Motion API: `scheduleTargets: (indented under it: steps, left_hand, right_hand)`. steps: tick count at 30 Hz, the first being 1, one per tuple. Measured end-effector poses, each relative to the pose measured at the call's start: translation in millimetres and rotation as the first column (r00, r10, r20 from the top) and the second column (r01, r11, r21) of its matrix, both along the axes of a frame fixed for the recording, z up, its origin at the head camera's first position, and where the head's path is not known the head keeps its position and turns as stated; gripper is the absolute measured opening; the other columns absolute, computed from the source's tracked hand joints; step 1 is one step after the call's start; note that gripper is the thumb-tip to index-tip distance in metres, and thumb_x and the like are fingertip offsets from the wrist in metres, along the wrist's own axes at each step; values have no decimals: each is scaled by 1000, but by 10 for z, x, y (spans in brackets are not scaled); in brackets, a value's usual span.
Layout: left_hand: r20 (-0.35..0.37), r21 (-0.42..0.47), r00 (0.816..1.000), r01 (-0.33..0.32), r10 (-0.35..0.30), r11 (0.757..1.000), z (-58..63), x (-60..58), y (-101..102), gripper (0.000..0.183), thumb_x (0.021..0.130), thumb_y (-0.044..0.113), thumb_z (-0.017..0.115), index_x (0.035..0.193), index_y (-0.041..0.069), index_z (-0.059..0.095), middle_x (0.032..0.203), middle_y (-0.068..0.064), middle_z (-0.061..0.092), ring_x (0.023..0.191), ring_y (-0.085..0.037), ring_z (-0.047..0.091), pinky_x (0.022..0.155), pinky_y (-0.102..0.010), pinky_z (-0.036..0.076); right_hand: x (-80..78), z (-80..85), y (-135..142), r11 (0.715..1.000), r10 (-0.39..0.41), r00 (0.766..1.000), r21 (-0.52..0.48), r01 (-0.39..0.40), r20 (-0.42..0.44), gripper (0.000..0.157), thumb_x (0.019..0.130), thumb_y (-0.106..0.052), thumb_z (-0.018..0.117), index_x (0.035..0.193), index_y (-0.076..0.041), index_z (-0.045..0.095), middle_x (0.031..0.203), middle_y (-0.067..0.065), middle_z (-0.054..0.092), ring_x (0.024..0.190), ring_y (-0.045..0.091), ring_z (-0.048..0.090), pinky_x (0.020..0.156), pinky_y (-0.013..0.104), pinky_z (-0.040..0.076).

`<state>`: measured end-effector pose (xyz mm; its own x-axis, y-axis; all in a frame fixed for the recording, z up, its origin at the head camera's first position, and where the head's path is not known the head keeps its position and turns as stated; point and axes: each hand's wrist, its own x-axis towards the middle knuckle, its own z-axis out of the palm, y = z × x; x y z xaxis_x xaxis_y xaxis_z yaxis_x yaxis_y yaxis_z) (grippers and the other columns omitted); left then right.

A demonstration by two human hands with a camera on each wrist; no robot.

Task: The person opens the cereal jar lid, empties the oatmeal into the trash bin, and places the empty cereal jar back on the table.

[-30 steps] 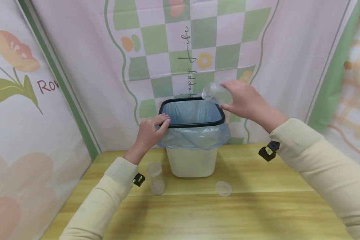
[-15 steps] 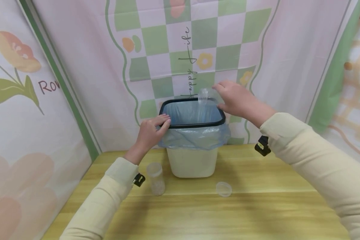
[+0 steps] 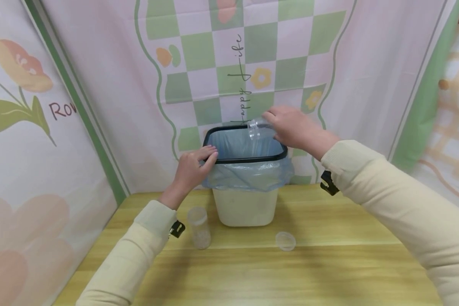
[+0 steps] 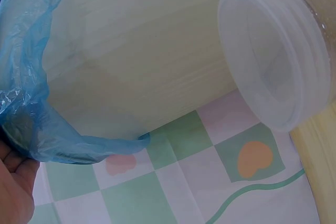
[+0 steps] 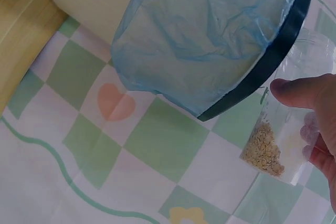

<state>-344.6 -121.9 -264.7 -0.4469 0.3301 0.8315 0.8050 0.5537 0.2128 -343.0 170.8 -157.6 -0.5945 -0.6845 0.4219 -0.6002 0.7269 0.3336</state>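
My right hand [image 3: 292,129] holds a clear plastic jar [image 3: 261,128] tilted, its mouth over the trash can's opening. Pale flakes that look like oats [image 5: 264,149] lie at the jar's base in the right wrist view. A cream trash can [image 3: 246,208] stands upright, lined with a blue bag [image 3: 252,174] under a black rim [image 3: 248,160]. My left hand [image 3: 191,168] grips the rim's left corner, seen partly at the left wrist view's edge. By the left forearm stands a second clear jar [image 3: 199,227], with some contents low inside and a whitish lid [image 4: 268,59] on it.
A loose clear round lid [image 3: 285,241] lies on the wooden table [image 3: 229,276], right of and in front of the trash can. Patterned cloth [image 3: 199,51] hangs close behind the can, with more cloth at both sides.
My right hand has moved left and slightly down, carrying the tilted jar further over the trash can. The left hand stays on the rim.
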Motion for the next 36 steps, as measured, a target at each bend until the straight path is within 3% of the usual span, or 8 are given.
scheduleTargets:
  steps: [8, 15, 20, 30, 36]
  left_hand:
    - [4, -7, 1000, -1, 2, 1000, -7, 2, -4, 23, 94, 16, 62, 106, 1, 74, 106, -13, 71, 107, -24, 65, 89, -40, 52]
    - [10, -2, 1000, -5, 5, 1000, -4, 10, -3, 23, 94, 16, 63, 107, 1, 74, 107, -13, 71, 107, -24, 65, 89, -40, 53]
    - [10, -8, 1000, -7, 7, 1000, -6, 4, -4, 23, 94, 17, 63, 106, 1, 74, 106, -12, 71, 107, -23, 65, 90, -39, 52]
    - [-7, -6, 1000, 0, 0, 1000, -9, 7, 5, 23, 94, 16, 62, 106, 0, 74, 106, -13, 71, 106, -25, 66, 89, -41, 52]
    - [-7, -1, 1000, -1, 1, 1000, -6, 2, 1, 23, 95, 17, 62, 105, 0, 74, 105, -13, 71, 107, -25, 65, 89, -41, 52]
  right_hand:
    - [-29, -10, -61, 996, 11, 1000, 88, -10, -7, 54, 75, 5, 78, 122, 12, 53, 117, 26, 58, 107, 42, 56, 95, 48, 46]
    - [-66, -25, -94, 979, 65, 994, 200, -46, -89, 38, 82, 10, 67, 118, 12, 56, 112, 25, 58, 104, 40, 57, 92, 47, 49]
    - [-58, -25, -120, 965, 60, 992, 259, -29, -112, 33, 87, 11, 62, 119, 11, 56, 115, 25, 58, 107, 40, 56, 92, 47, 48]
    - [-57, -35, -164, 935, 72, 988, 353, -19, -136, 37, 85, 11, 66, 121, 11, 56, 116, 24, 59, 107, 38, 57, 93, 45, 48]
    - [-65, -51, -173, 929, 112, 984, 365, -54, -139, 34, 83, 13, 68, 115, 9, 57, 113, 23, 60, 104, 37, 58, 92, 45, 49]
